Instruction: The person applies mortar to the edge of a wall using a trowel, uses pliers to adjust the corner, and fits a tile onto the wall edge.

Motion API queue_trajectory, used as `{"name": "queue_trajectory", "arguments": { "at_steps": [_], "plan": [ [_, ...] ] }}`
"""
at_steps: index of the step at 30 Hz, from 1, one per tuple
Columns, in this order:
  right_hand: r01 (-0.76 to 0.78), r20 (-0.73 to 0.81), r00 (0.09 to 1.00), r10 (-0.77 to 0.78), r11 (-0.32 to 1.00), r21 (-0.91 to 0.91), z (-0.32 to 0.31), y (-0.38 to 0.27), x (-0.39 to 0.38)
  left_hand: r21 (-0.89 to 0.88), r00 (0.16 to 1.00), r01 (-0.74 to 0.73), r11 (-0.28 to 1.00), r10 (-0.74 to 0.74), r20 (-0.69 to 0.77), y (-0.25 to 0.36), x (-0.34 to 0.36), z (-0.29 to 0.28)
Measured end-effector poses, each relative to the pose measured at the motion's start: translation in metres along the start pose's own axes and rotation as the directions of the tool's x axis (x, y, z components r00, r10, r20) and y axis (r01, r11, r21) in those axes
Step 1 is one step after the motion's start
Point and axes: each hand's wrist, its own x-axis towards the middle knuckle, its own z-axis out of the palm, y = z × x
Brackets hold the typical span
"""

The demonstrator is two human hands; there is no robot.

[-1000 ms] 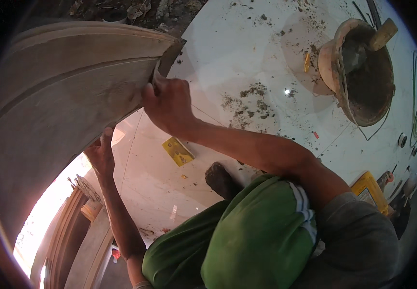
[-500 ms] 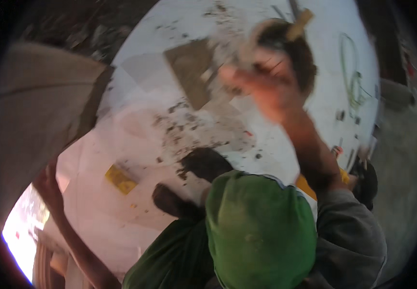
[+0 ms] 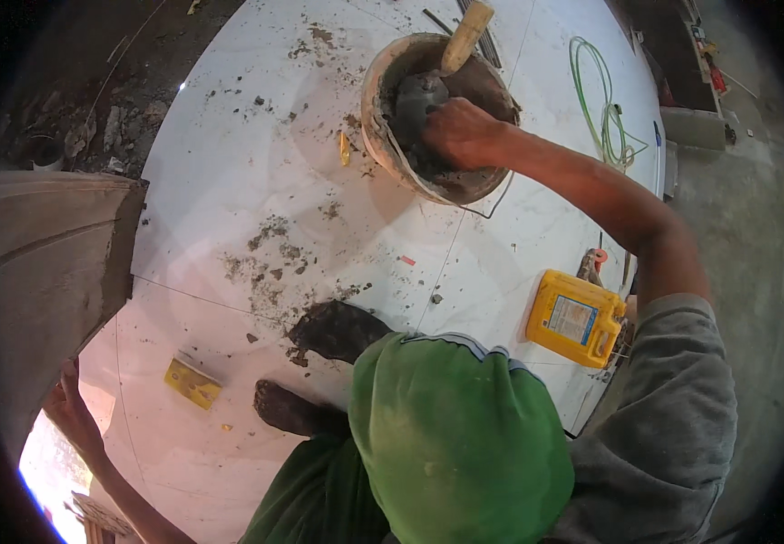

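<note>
My right hand (image 3: 460, 131) is closed inside a mortar-crusted bucket (image 3: 379, 131), at a dark, rounded grey object (image 3: 417, 98) that I cannot identify; what the fingers hold is unclear. A wooden handle (image 3: 466, 36) leans over the bucket's far rim. At the far left, my left hand (image 3: 70, 408) grips the lower edge of a grey moulded panel (image 3: 48, 254), its fingertips partly hidden under it.
White tiles (image 3: 193, 227) carry mortar crumbs. Also there: a yellow jerrycan (image 3: 573, 317), yellow piece (image 3: 193, 383), green hose (image 3: 605, 109), rods (image 3: 487, 45) and my feet (image 3: 324, 331). Dark rubble (image 3: 120, 91) lies upper left, a concrete floor (image 3: 745, 272) at right.
My right hand has left the panel's edge and moved right and up into the bucket. The view has swung rightward. My left hand stays at the panel.
</note>
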Motion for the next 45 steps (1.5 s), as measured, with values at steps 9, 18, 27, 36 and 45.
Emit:
{"name": "queue_trajectory", "arguments": {
  "at_steps": [9,18,27,36,45],
  "plan": [
    [0.074,0.095,0.991,-0.092,0.981,0.179,-0.043,0.001,0.020,0.005,0.973,0.156,0.988,-0.155,0.169,-0.040,0.004,-0.033],
    [-0.060,0.474,0.868,-0.150,0.915,0.399,-0.035,0.013,0.019,-0.167,0.986,0.134,0.977,-0.114,0.124,-0.015,0.000,-0.016],
    [0.061,0.208,0.971,-0.119,0.962,0.267,0.006,0.012,-0.024,0.042,0.958,0.237,0.971,-0.241,0.155,-0.053,0.008,-0.029],
    [0.196,-0.049,0.973,-0.227,0.685,0.701,-0.124,0.006,-0.050,0.086,0.998,0.061,0.994,-0.059,-0.025,0.030,-0.003,-0.001],
    [0.478,-0.393,0.793,0.466,-0.077,0.875,-0.074,-0.219,0.090,-0.141,0.998,0.058,0.988,-0.053,0.035,0.057,-0.003,0.013]
  ]
}}
